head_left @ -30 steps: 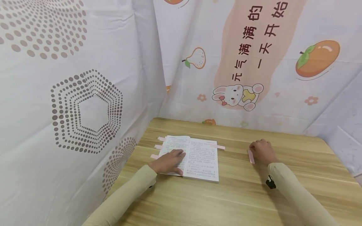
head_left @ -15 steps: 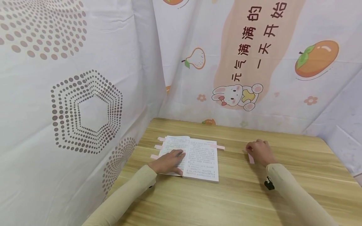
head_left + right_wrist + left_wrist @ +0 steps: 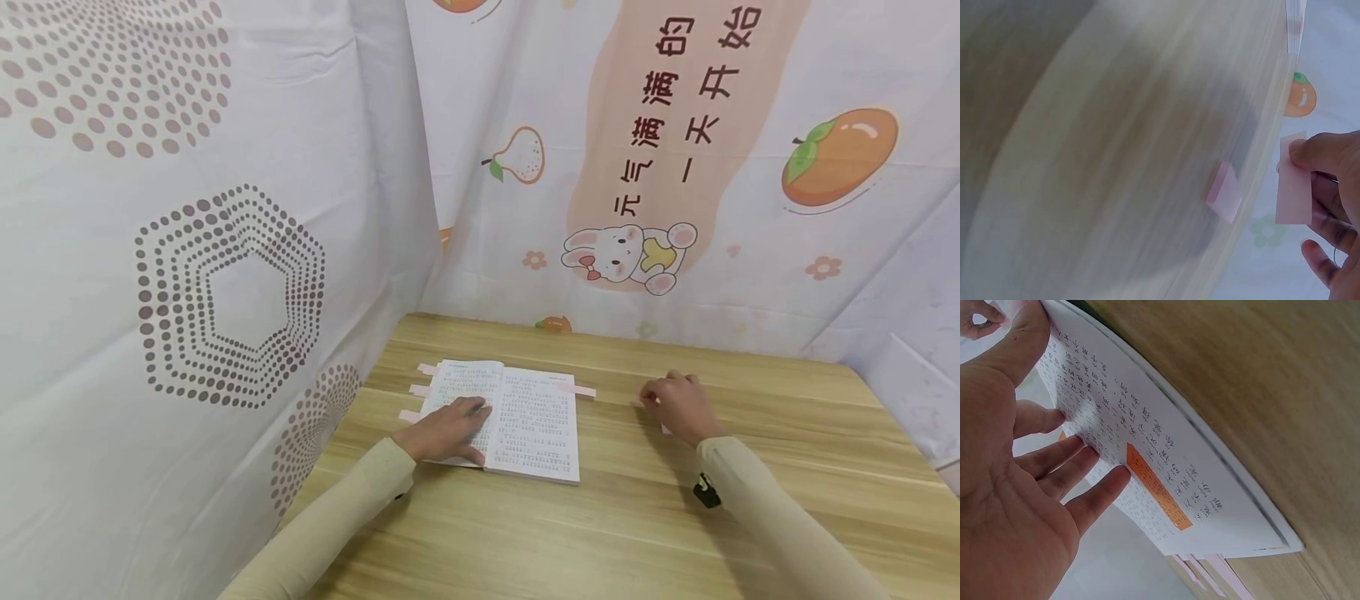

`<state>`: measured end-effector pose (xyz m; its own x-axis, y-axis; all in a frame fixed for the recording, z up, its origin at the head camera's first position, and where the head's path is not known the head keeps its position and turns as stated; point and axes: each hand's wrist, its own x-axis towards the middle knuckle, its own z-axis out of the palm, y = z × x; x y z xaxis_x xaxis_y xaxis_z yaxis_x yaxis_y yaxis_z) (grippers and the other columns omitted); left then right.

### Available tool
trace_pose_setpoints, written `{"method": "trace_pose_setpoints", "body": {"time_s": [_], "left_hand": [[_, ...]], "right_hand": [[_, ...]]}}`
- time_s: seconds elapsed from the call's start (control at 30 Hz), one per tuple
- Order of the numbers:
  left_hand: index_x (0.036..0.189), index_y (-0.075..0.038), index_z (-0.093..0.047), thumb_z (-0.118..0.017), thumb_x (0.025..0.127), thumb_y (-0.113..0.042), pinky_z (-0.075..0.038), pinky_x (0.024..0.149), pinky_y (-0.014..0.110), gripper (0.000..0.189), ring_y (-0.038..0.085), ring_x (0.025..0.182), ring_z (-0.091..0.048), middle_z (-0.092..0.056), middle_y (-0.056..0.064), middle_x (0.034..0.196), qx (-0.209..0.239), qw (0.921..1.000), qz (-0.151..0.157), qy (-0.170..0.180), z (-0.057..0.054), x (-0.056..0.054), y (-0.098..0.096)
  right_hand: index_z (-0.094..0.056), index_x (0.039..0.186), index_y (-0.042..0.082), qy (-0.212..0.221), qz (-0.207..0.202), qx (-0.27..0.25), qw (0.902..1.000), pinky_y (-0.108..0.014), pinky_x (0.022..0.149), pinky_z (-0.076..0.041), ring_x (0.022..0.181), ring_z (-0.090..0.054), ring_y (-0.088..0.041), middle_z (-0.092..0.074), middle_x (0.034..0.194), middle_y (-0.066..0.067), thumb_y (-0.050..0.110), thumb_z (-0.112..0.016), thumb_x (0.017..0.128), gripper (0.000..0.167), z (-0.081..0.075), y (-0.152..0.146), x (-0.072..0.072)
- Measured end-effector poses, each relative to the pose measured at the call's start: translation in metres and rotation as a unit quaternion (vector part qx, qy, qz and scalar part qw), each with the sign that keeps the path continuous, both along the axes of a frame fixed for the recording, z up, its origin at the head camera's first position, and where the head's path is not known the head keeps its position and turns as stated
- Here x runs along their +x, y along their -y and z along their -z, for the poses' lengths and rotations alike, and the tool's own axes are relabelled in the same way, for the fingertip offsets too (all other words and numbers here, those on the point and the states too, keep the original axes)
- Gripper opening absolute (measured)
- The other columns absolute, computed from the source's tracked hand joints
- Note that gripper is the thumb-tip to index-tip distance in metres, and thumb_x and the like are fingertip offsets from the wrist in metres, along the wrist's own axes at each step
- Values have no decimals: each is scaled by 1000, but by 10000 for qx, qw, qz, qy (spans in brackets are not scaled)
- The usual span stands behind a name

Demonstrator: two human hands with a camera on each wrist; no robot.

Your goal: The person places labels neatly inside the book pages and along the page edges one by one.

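An open book (image 3: 538, 425) with printed pages lies on the wooden table. My left hand (image 3: 450, 431) rests on its left page, with the fingers spread in the left wrist view. Several pink sticky tabs (image 3: 420, 390) stick out past the book's left edge, and one pink sticky tab (image 3: 585, 390) sticks out at the upper right. To the right of the book, my right hand (image 3: 681, 406) is above the table. Between thumb and fingers it pinches a pink sticky note (image 3: 1294, 190). A small pink sticky note pad (image 3: 1225, 194) lies on the table below that hand.
Wooden tabletop (image 3: 525, 542) surrounds the book on all sides. A white patterned cloth (image 3: 247, 350) hangs close along the left, and another printed cloth (image 3: 510, 283) hangs behind the table's far edge. An orange block (image 3: 1159, 487) is printed on the left page.
My right hand has moved left from the pink sticky note pad's far side, now covering most of the pad in the head view. My left hand and the book have stayed put.
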<state>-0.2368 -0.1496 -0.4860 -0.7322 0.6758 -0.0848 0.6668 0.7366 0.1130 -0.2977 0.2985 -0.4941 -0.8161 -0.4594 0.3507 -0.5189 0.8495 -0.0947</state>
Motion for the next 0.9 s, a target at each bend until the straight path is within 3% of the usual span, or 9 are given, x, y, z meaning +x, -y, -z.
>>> {"method": "trace_pose_setpoints", "body": {"time_s": [0.6, 0.9], "left_hand": [[155, 4, -39, -68, 88, -56, -42, 113, 46, 94, 36, 145, -39, -36, 23, 159, 21, 10000, 27, 11, 0, 0, 1], [155, 4, -39, -69, 88, -56, -41, 113, 47, 95, 36, 145, -38, -36, 22, 160, 23, 10000, 13, 38, -1, -1, 1]], "right_hand": [[-74, 83, 12, -661, -607, 67, 9959, -51, 74, -46, 72, -50, -19, -74, 83, 0, -6, -77, 83, 19, -2, 26, 1], [-75, 84, 13, -769, -714, 65, 9945, -51, 75, -49, 75, -54, -20, -75, 84, 1, -1, -83, 83, 15, 1, 39, 0]]}}
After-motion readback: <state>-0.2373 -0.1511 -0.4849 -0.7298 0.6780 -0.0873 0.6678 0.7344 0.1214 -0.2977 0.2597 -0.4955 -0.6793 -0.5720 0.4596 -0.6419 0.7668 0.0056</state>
